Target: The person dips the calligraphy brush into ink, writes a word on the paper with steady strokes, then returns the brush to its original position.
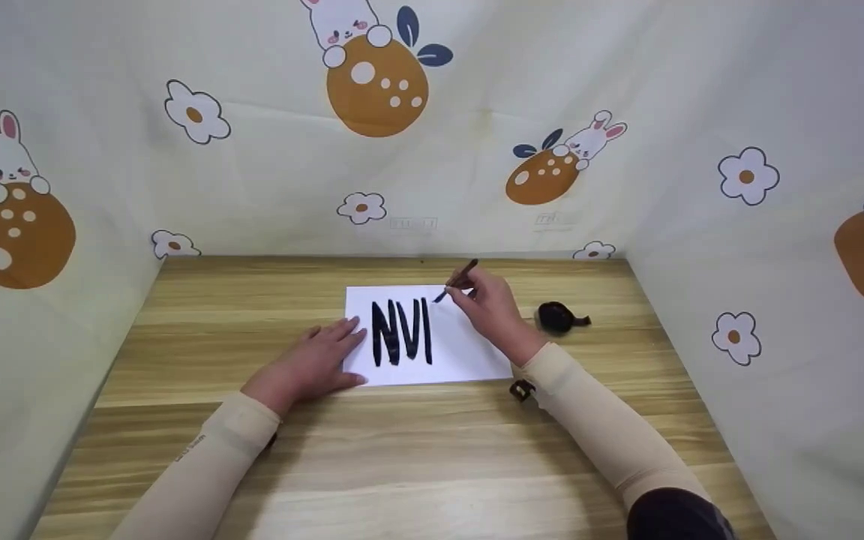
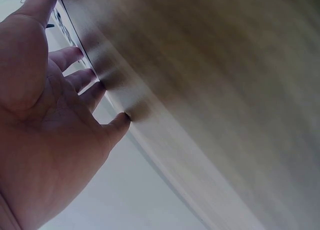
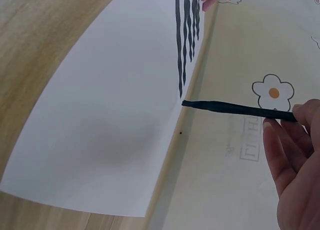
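Note:
A white sheet of paper lies on the wooden table, marked with thick black strokes that look like "NVI". My left hand rests with spread fingers on the sheet's left edge; the left wrist view shows that hand with its fingertips down. Between thumb and fingers, my right hand pinches a thin dark brush. The brush tip points at the paper near the top of the rightmost stroke. Whether the tip touches the sheet, I cannot tell.
Right of the paper stands a small black dish with a short handle, its contents too dark to make out. Printed fabric walls with rabbits and flowers enclose the table at the back and sides.

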{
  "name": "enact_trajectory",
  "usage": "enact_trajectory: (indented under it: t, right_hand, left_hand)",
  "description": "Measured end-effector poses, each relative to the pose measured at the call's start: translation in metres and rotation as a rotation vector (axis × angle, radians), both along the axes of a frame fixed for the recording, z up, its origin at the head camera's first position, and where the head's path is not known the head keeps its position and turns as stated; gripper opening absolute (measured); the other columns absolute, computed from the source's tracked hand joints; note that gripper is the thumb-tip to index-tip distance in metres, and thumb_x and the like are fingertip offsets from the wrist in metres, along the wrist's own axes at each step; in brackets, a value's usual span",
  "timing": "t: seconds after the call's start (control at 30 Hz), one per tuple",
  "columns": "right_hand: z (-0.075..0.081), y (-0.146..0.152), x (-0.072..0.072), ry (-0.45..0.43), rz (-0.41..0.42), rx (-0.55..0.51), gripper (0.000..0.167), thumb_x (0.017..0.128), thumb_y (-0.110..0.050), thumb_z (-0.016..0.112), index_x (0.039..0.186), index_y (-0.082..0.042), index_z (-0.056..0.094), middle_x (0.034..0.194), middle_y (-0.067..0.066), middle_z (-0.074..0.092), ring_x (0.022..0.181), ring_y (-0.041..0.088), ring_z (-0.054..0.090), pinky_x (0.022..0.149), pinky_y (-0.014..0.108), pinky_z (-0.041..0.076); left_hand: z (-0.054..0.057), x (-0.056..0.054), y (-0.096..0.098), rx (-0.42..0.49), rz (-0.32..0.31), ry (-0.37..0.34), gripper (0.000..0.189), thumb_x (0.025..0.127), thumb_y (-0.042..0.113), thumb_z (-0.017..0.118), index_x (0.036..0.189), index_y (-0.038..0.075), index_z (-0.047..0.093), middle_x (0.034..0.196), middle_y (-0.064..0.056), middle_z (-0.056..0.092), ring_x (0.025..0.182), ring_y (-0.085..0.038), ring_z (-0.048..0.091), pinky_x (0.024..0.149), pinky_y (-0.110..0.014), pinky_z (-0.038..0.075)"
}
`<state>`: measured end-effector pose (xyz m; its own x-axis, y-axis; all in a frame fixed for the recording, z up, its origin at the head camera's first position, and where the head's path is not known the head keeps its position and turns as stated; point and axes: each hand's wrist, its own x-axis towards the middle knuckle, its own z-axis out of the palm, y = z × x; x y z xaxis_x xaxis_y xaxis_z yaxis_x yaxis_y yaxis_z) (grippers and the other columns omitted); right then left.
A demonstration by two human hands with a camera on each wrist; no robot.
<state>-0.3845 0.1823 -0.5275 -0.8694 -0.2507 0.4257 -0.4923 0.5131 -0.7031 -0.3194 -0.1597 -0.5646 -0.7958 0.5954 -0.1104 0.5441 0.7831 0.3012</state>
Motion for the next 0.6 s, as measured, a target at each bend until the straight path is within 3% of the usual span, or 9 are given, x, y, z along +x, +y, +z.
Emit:
enact_trajectory:
  t: [0.6]
  right_hand:
    - [-0.011,0.001,0.002,-0.011,0.024,0.051,0.009,0.101,-0.008,0.082,0.105,-0.008,0.074,0.099,0.004,0.081,0.095,0.019,0.078,0.076,0.033,0.061]
  left_hand:
    - [-0.002,-0.001,-0.001,0.011,0.006,-0.01,0.086,0.107,0.051,0.071,0.169,0.0,0.04,0.178,-0.024,0.029,0.164,-0.045,0.029,0.127,-0.074,0.026]
